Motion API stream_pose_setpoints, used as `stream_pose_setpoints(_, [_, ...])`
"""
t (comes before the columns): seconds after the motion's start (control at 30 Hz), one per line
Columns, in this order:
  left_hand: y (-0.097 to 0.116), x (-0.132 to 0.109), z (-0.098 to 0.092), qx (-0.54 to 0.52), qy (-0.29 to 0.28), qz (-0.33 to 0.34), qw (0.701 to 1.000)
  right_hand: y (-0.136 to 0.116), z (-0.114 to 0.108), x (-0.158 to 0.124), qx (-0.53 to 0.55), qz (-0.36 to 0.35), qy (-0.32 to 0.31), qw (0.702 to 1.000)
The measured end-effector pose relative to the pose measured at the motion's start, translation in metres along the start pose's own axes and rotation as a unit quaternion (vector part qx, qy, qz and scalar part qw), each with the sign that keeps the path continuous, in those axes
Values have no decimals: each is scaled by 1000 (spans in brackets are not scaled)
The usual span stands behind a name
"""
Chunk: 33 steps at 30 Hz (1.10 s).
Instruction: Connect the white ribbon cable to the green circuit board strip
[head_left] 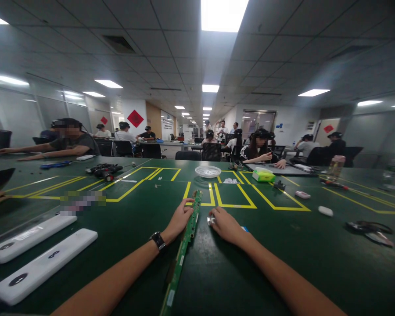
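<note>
A long, narrow green circuit board (184,245) lies on the dark green table (283,272). It runs from the near edge of the view straight away from the person, and its far end reaches a yellow line (232,205) that is taped on the table.

The left hand (179,218) is at the left side of the board, near its far end. Its fingers are bent and lie against the edge of the board. I cannot tell if they really grip the board or only rest on it. On the left wrist there is a black watch (158,240).

The right hand (226,224) rests on the table just to the right of the board and does not touch it. Its fingers are closed around a small silver piece (211,220), which shows at the fingertips. What this piece is, I cannot tell. A bit of something blue (245,228) shows from under this hand.

To the left, near the person, two long white covers (41,267) lie side by side. Further on the table stand a clear plastic bowl (208,171) and, to its right, a green and white box (263,176). Some black tools (104,170) lie at the far left. Another person (260,151) sits at the far side of the table, with both hands on the table.
</note>
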<state>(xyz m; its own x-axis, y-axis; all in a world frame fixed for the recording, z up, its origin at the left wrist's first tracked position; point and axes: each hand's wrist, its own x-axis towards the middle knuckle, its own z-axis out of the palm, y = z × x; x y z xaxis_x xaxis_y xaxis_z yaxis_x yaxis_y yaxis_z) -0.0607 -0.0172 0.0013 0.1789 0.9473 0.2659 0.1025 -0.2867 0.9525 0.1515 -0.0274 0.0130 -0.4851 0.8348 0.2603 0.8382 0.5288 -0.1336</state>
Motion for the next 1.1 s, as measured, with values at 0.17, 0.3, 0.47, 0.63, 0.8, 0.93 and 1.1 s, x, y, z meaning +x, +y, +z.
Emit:
stream_pose_setpoints(0.17, [3, -1, 1, 43, 21, 32, 998, 1, 6, 2, -26, 32, 3, 999])
stream_pose_setpoints(0.3, [0, 1, 1, 29, 14, 29, 999, 0, 5, 4, -16, 69, -6, 997])
stream_pose_setpoints(0.47, [2, 0, 3, 17, 17, 12, 1000, 9, 4, 5, -12, 87, -6, 996])
stream_pose_setpoints(0.63, [7, -2, 5, 19, 13, 12, 1000, 19, 2, 6, -15, 81, -13, 997])
stream_pose_setpoints(0.8, [8, -2, 5, 3, 1, 6, 1000, 21, -1, 8, 90, 111, -9, 990])
stream_pose_setpoints(0.93, [3, -1, 5, -13, 4, 9, 1000, 7, -6, 11, 258, 115, -12, 959])
stream_pose_setpoints(1.1, [-3, 0, 5, -13, 32, 25, 999, -11, 2, 9, 477, 95, -98, 868])
